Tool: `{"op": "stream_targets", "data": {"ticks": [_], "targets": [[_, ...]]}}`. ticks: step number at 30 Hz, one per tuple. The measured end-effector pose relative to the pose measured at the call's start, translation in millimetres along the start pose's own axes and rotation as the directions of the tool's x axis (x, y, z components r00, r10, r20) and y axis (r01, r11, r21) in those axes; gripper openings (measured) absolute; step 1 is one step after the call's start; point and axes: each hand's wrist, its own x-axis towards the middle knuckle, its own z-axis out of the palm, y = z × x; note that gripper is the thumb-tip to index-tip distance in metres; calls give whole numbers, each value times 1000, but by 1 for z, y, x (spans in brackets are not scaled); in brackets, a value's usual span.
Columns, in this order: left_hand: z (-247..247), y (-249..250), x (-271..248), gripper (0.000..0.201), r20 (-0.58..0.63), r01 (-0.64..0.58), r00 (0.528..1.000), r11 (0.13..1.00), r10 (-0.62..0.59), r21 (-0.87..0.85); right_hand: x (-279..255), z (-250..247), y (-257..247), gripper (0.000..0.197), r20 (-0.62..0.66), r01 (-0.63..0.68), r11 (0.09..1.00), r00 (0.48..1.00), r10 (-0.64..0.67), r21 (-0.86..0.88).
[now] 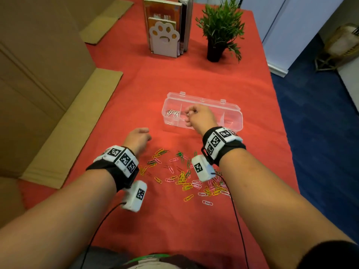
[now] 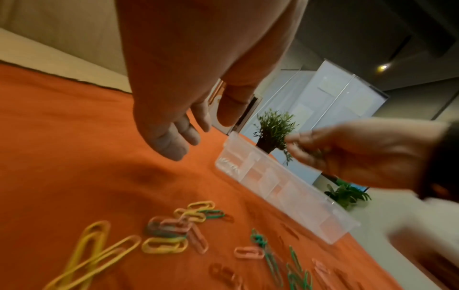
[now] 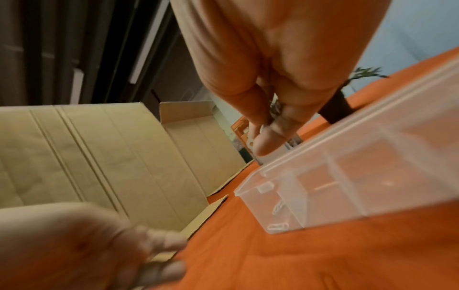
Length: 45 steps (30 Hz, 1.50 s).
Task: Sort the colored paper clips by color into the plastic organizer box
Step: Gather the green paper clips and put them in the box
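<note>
One organizer box [image 1: 233, 111]; two hands: left hand [image 1: 137, 139], right hand [image 1: 198, 118].

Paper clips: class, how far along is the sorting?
Done: white clips lie in the organizer box's left end compartment. In hand: the right hand pinches something small over the box. Left: the mixed pile on the cloth; the left hand holds nothing.
</note>
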Motion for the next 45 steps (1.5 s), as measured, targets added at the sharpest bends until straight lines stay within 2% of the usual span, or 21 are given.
{"op": "stream_targets", "data": {"ticks": [3,6,8,10,12,15,17,18,20,23,26,29,31,33,35,37,38,40,42,43,45], "targets": [[-8,-14,-2,36,-23,35,999,999,-35,-2,19,20,-19,32,-22,90,988,995,-93,-123],[-13,-17,-3,33,-33,24,999,999,-23,23,29,31,-29,41,64,85,969,995,-72,-232],[-16,-19,-4,36,-16,-17,1000,998,17,56,32,33,-29,47,85,73,952,995,-50,-297],[-17,-22,-8,34,-16,-66,998,990,68,122,30,29,-25,50,43,49,936,998,-37,-348],[-15,-27,-15,29,-11,-123,992,974,127,193,21,19,-19,44,-8,52,956,998,-57,-289],[0,-35,-32,18,124,-203,977,943,176,262,-9,-3,2,29,-30,23,976,999,-31,-216],[13,-40,-45,14,242,-260,952,908,186,327,-39,-19,20,22,-2,3,948,1000,-4,-318],[21,-43,-51,19,291,-290,938,887,189,358,-55,-26,31,18,13,-4,916,1000,10,-400],[36,-49,-61,21,376,-345,909,831,180,436,-86,-35,58,17,53,-14,864,998,47,-503],[60,-55,-78,11,492,-450,851,741,185,499,-128,-38,98,19,125,-23,780,984,129,-625],[80,-57,-90,20,548,-573,797,604,254,553,-160,-31,133,13,181,16,740,973,144,-673],[93,-57,-94,23,610,-680,729,433,310,592,-177,-18,153,19,198,98,728,979,54,-678],[98,-58,-93,19,663,-731,682,298,310,614,-181,-10,156,19,209,167,664,978,-17,-729],[99,-60,-90,16,688,-746,664,196,293,636,-183,-6,156,19,199,195,596,978,-60,-779],[97,-62,-85,16,687,-742,666,166,291,649,-182,-7,154,23,205,206,557,977,-65,-804],[95,-61,-82,15,672,-733,677,191,299,653,-174,-13,154,22,230,220,584,971,-59,-781],[93,-60,-80,13,647,-715,697,234,308,659,-170,-18,153,18,226,198,647,973,-40,-736],[89,-58,-77,12,579,-656,754,371,309,657,-160,-32,154,14,161,59,820,986,40,-569],[85,-54,-74,13,526,-589,802,519,282,620,-153,-48,154,26,78,-158,951,980,184,-266],[84,-52,-74,13,514,-553,819,592,256,586,-150,-56,153,29,54,-253,964,965,258,-84],[83,-50,-74,14,511,-478,837,716,195,509,-146,-71,149,36,33,-368,904,928,370,215]]}}
